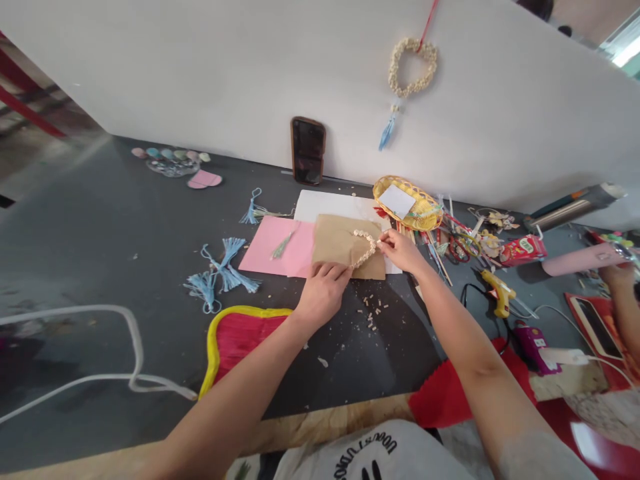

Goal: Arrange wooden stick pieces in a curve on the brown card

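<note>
A dark grey tabletop (165, 267) meets a white wall (225, 80) at its far edge. Toward its near edge, left of centre, lies a red piece with a yellow border (215, 347), partly covered by a forearm. At the tabletop's middle, a brown sheet (333, 235) overlaps a pink sheet (265, 250); a yellow woven basket (431, 218) sits close to the far edge, to their right. The person's left hand (324, 293) rests, fingers bent, at the brown sheet's near edge; whether it grips anything cannot be told. The right hand (403, 253) pinches a pale bit (379, 242) between thumb and finger. Blue tassels (231, 257) lie left of the pink sheet. A curved cream strand (371, 251) lies on the brown sheet between the two hands. Tiny loose pieces (379, 311) dot the tabletop nearer the front.
</note>
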Tool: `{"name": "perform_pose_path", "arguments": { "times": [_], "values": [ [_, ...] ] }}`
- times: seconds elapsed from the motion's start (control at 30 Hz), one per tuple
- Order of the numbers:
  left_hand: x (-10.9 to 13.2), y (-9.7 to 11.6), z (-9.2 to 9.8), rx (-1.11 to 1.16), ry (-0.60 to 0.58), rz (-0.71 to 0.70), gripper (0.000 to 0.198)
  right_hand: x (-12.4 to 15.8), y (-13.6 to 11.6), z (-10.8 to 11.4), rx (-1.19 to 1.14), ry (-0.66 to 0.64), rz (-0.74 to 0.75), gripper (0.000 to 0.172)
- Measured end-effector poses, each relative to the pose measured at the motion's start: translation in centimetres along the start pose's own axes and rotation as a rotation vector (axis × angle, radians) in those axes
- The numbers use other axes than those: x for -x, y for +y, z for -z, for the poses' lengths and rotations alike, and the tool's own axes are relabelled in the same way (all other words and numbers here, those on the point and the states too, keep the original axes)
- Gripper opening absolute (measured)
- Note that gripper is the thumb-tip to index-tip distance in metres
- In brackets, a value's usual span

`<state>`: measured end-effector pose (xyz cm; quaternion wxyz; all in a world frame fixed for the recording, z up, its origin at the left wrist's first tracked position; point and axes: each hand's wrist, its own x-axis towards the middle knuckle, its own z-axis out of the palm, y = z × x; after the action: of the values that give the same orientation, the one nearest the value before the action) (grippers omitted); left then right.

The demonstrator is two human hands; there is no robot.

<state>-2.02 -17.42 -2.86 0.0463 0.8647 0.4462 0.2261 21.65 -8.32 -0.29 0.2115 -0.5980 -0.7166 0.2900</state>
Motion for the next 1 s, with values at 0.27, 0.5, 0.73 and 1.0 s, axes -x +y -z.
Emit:
{"name": "perform_pose_path", "arguments": {
  "times": [0.27, 0.5, 0.73, 1.0],
  "values": [
    [-0.1, 0.0, 0.0, 0.003, -0.009, 0.006, 0.042, 0.5, -1.2, 0.4, 0.057, 0.050, 0.107, 0.011],
    [0.0, 0.0, 0.0, 0.001, -0.015, 0.009, 0.040, 0.8, -1.4, 0.3, 0.072, 0.017, 0.102, 0.011],
    [-0.1, 0.0, 0.0, 0.006, -0.016, 0.010, 0.040, 0.6, -1.3, 0.2, 0.040, 0.020, 0.103, 0.012],
    [-0.1, 0.1, 0.2, 0.017, -0.025, 0.014, 0.042, -0.8, -0.4, 0.1, 0.021, 0.073, 0.100, 0.015]
  ]
}}
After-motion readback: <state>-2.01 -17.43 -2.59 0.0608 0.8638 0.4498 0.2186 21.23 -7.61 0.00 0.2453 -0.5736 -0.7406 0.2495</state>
